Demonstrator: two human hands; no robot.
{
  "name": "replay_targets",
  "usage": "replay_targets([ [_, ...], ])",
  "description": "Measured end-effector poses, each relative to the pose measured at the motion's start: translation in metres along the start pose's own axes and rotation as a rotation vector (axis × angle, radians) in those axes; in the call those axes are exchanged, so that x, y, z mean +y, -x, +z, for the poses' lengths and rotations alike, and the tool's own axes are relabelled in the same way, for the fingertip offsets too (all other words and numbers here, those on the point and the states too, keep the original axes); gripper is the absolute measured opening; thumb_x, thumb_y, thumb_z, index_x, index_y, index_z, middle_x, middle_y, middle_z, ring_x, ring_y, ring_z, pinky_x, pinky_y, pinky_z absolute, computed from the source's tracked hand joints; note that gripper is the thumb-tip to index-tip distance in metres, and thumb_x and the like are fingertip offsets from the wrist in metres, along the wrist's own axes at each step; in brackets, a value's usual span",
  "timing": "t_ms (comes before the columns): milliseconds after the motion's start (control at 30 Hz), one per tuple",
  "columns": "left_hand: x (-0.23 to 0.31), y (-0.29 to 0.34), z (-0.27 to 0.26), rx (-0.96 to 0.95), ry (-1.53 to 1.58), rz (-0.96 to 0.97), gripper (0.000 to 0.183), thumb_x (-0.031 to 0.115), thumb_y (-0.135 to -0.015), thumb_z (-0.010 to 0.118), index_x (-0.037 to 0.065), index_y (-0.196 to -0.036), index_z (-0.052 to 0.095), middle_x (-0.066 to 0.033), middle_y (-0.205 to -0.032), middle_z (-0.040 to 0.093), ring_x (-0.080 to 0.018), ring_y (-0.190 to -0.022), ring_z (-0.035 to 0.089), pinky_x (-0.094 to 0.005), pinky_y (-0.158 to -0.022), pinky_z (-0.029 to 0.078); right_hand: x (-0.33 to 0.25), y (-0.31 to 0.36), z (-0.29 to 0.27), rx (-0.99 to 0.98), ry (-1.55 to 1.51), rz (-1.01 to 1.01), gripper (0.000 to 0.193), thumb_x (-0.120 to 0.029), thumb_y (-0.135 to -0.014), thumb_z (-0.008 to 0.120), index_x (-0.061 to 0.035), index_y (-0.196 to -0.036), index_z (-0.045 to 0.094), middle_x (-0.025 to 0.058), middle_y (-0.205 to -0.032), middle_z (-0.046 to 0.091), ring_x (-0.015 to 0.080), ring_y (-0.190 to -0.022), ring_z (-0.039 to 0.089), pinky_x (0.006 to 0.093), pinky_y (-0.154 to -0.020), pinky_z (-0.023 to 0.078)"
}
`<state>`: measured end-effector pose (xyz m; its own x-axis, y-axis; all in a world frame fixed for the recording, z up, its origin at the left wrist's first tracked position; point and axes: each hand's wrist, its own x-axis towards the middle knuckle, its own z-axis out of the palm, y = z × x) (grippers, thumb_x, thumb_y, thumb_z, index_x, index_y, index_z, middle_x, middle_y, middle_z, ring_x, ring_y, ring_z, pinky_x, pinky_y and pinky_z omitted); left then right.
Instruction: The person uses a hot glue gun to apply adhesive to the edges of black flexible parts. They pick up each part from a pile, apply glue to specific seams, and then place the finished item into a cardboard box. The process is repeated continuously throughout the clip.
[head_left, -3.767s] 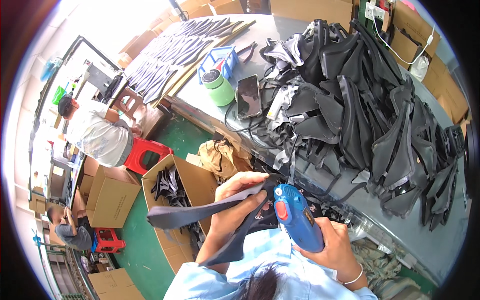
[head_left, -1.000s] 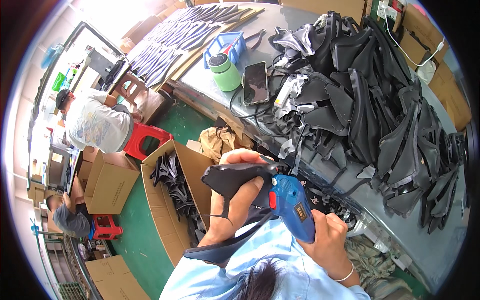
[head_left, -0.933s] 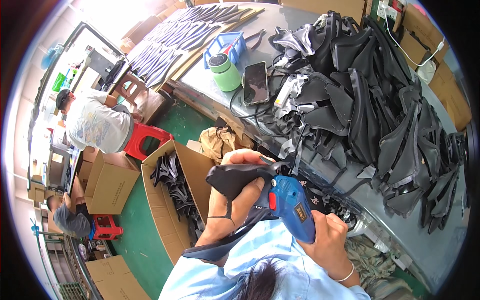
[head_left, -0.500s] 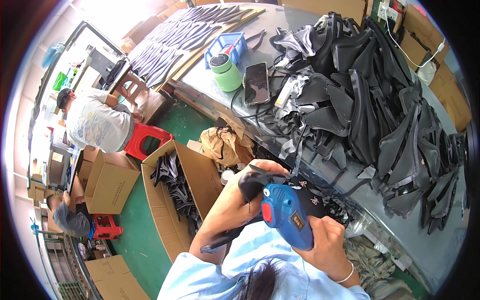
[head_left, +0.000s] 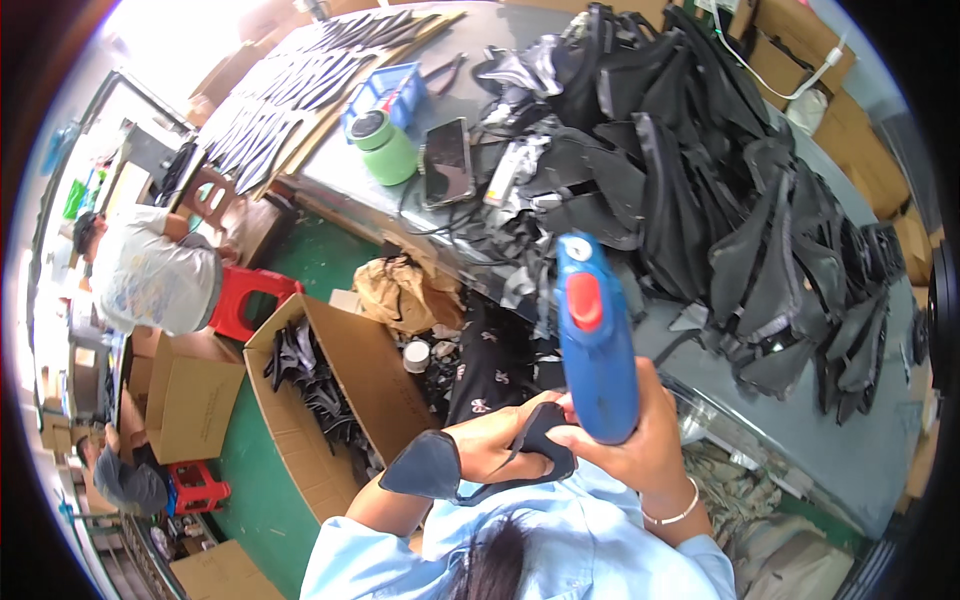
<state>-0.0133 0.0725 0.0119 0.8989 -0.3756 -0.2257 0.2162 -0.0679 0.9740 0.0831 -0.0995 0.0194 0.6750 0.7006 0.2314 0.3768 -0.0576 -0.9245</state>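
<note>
My right hand is wrapped round a blue handheld power tool with a red button, held upright in front of me. What its working end looks like is hidden. My left hand grips a curved black moulded piece, thin and smooth, close to my chest. The piece bends round the fingers, and one broad end lies over my left forearm. Right thumb and left fingertips are close together at the piece's other end; whether the thumb touches it I cannot tell.
A heap of black moulded pieces covers much of the metal table. On it too are a green bottle, a phone, a blue basket and pliers. A cardboard box stands left. Two people sit beyond.
The tool has come away from the black piece, rising and turning upright in my right hand. My left hand has lowered and turned the piece. The view has shifted rightward.
</note>
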Motion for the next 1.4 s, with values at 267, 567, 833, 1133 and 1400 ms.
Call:
replay_targets([
  [267,-0.051,-0.007,0.019,0.055,0.837,-0.009,0.056,0.034,-0.091,0.055,0.0,-0.131,0.039,-0.0105,-0.114,0.055,-0.0149,-0.102,0.055,-0.0329,-0.087,0.046,0.013,-0.005,-0.016,0.21,-0.312,0.222,0.043,-0.014,-0.071,0.08,-0.0025,-0.1,0.05,0.0039,-0.079,0.062,0.0103,-0.073,0.06,0.026,-0.067,0.049],
  [567,-0.043,-0.019,0.065,0.826,1.093,0.339,0.049,0.031,-0.086,0.062,0.006,-0.126,0.047,-0.0125,-0.122,0.053,-0.0237,-0.113,0.053,-0.0374,-0.095,0.044,0.015,-0.004,-0.008,0.289,-0.094,0.109,0.039,-0.012,-0.072,0.077,-0.0021,-0.096,0.049,0.0113,-0.076,0.064,0.0197,-0.067,0.066,0.0314,-0.063,0.051],
  [833,-0.04,-0.01,0.062,0.882,0.939,0.334,0.043,0.027,-0.087,0.058,0.004,-0.123,0.048,-0.0142,-0.116,0.056,-0.024,-0.106,0.056,-0.0377,-0.093,0.046,0.013,-0.004,-0.011,0.244,0.07,0.038,0.045,-0.008,-0.067,0.077,-0.0007,-0.101,0.048,0.0142,-0.078,0.064,0.0251,-0.069,0.067,0.0331,-0.062,0.051],
  [1133,-0.044,-0.01,0.063,0.846,0.986,0.333,0.041,0.03,-0.087,0.056,0.006,-0.119,0.047,-0.0144,-0.111,0.056,-0.0261,-0.099,0.059,-0.0395,-0.082,0.051,0.015,-0.006,-0.015,0.179,-0.139,0.173,0.043,-0.007,-0.067,0.076,-0.0014,-0.1,0.049,0.0118,-0.076,0.066,0.0218,-0.068,0.067,0.0319,-0.063,0.052],
  [1400,-0.027,-0.016,0.041,1.06,0.82,0.633,0.035,0.038,-0.089,0.054,0.016,-0.114,0.045,-0.0096,-0.106,0.056,-0.0224,-0.09,0.059,-0.0364,-0.071,0.051,0.015,0.016,-0.004,0.05,0.184,0.086,0.051,-0.019,-0.064,0.082,0.0009,-0.1,0.051,0.0136,-0.07,0.063,0.0262,-0.063,0.064,0.0329,-0.06,0.05],
])
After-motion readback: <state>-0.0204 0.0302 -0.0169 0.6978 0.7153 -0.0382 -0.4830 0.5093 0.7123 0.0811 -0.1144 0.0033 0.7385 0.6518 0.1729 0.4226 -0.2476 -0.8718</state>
